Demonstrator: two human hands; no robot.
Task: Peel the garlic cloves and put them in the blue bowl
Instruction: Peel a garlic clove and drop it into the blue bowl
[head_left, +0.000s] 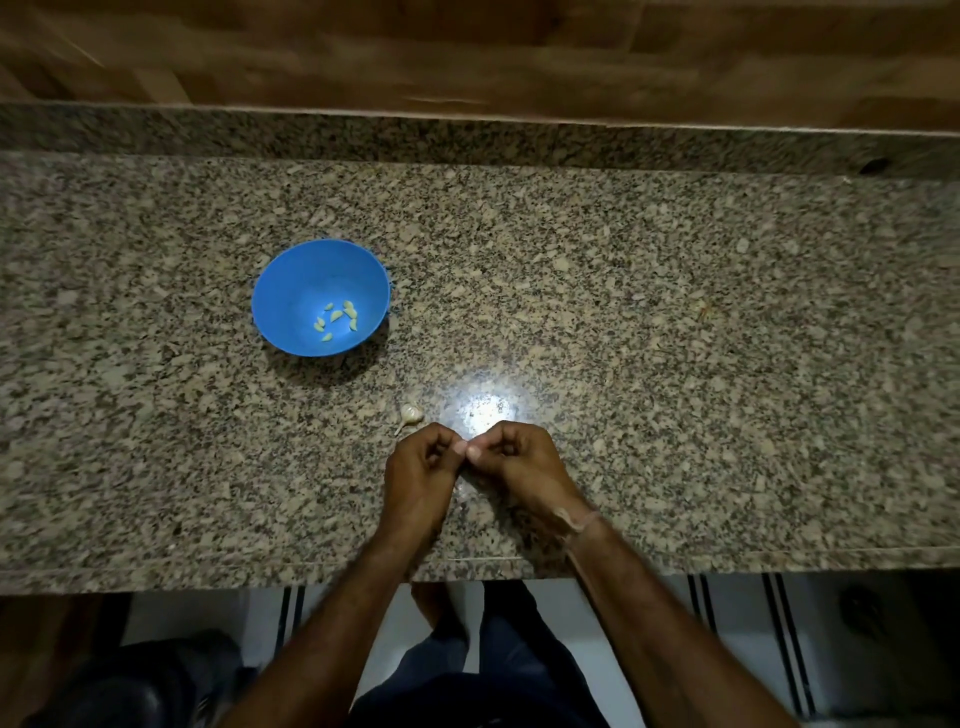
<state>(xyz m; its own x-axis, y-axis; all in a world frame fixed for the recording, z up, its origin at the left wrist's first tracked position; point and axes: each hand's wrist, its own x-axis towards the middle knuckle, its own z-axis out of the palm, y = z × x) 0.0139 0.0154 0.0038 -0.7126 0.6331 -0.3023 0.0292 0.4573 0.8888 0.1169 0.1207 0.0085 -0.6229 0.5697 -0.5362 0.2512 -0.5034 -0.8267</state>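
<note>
A blue bowl (291, 291) stands on the granite counter at the left, with several peeled pale-yellow garlic cloves (337, 317) lying in its bottom. A small piece of a garlic bulb (410, 414) with a stem lies on the counter just beyond my left hand. My left hand (418, 475) and my right hand (519, 462) meet near the front edge, fingers curled and fingertips pressed together. They pinch something tiny between them that is almost wholly hidden; it looks like a garlic clove.
The speckled granite counter (675, 338) runs the whole width, with a raised granite back ledge (467, 135) and a wooden wall behind it. A bright light reflection lies just beyond my hands. A small brownish scrap (704, 310) lies to the right. The floor and my legs show below the front edge.
</note>
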